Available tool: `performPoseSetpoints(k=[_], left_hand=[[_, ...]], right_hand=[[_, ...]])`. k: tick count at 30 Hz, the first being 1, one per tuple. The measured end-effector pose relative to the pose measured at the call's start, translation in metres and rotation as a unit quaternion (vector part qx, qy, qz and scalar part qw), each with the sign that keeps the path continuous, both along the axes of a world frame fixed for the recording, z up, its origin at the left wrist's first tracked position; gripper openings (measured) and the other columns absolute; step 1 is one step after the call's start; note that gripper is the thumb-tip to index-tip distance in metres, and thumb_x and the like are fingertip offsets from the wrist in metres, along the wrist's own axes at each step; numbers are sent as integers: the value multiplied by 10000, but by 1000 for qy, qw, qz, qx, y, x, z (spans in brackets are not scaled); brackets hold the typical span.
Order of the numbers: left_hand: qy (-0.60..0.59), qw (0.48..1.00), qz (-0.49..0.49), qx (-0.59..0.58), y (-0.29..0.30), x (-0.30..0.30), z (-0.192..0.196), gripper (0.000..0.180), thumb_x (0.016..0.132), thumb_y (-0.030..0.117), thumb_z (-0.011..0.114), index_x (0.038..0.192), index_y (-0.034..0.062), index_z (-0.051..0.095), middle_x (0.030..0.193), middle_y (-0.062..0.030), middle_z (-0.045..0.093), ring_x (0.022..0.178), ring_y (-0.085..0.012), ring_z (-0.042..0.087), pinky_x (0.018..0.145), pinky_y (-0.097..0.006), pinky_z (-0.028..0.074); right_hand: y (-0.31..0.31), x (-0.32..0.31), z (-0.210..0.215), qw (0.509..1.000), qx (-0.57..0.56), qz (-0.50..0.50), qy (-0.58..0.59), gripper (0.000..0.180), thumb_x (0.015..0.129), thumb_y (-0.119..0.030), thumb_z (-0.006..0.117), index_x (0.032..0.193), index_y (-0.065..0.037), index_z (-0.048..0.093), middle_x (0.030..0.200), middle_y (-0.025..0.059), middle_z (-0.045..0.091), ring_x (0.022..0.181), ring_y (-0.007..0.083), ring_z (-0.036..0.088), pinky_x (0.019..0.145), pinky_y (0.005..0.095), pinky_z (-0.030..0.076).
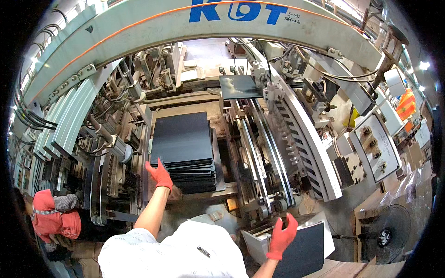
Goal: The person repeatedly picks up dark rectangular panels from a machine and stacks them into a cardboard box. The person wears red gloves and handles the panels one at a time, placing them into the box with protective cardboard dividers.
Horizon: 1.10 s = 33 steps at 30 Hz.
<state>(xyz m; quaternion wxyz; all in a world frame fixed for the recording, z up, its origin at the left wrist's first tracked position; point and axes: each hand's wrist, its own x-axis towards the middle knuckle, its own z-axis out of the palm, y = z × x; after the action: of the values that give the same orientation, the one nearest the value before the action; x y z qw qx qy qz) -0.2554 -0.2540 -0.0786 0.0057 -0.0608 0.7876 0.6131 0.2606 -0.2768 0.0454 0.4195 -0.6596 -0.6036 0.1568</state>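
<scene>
My left hand (160, 175), in a red glove, is at the near left corner of a stack of dark panels (182, 136). Its thumb and fingers are spread with nothing held between them; whether the fingertips touch the stack I cannot tell. Below the smooth top panel, the near edges of several others show, slightly uneven. Lower right, my right hand (282, 236), also red-gloved, is raised with fingers apart and curved, holding nothing. Beside and partly behind it leans another dark panel (303, 248), against a pale board (328, 231).
Conveyor rails (252, 153) run right of the stack, with a dark panel (240, 87) at their far end. A control box (376, 146) and a black fan (387, 234) stand right. A co-worker in red (53, 215) is at left. A machine beam (153, 34) spans overhead.
</scene>
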Motion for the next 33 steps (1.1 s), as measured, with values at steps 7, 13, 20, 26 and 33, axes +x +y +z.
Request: performPoseSetpoints(k=[7, 13, 20, 26, 33], left_hand=[[-36, 992, -55, 103, -8, 22, 35, 571, 982, 223, 688, 1477, 205, 404, 1229, -163, 518, 1033, -219, 446, 915, -399, 389], [-39, 997, 2, 64, -8, 36, 27, 400, 955, 209, 718, 1276, 133, 492, 1271, -153, 530, 1087, -272, 521, 858, -448, 491], [-189, 873, -245, 378, -68, 51, -8, 345, 940, 89, 689, 1188, 76, 450, 1140, -141, 602, 947, -313, 640, 785, -499, 603], [-322, 819, -298, 370, -92, 75, 52, 271, 943, 148, 669, 1188, 82, 576, 1212, -92, 629, 1089, -267, 639, 924, -428, 560], [-216, 885, -273, 309, -40, 97, 72, 498, 922, 118, 735, 1373, 110, 524, 1293, -56, 621, 1152, -228, 608, 929, -394, 534]], right_hand=[[120, -67, -32, 983, 36, 151, -97, 430, 864, -274, 720, 1199, -23, 622, 1187, 187, 659, 1120, 383, 609, 974, 467, 470], [178, -85, -93, 927, -282, 222, -110, 508, 779, -405, 728, 1145, -57, 677, 1078, 231, 718, 1051, 423, 666, 888, 514, 521], [178, -88, -99, 920, -294, 227, -129, 600, 786, -430, 736, 1209, -12, 664, 1154, 244, 699, 1114, 418, 643, 937, 493, 509], [173, -91, -85, 929, -272, 214, -133, 488, 781, -399, 749, 1107, -41, 691, 1035, 215, 731, 1009, 411, 680, 867, 497, 529], [173, -94, -81, 934, -261, 216, -115, 502, 765, -409, 745, 1099, -37, 697, 982, 218, 729, 969, 402, 691, 846, 473, 536]])
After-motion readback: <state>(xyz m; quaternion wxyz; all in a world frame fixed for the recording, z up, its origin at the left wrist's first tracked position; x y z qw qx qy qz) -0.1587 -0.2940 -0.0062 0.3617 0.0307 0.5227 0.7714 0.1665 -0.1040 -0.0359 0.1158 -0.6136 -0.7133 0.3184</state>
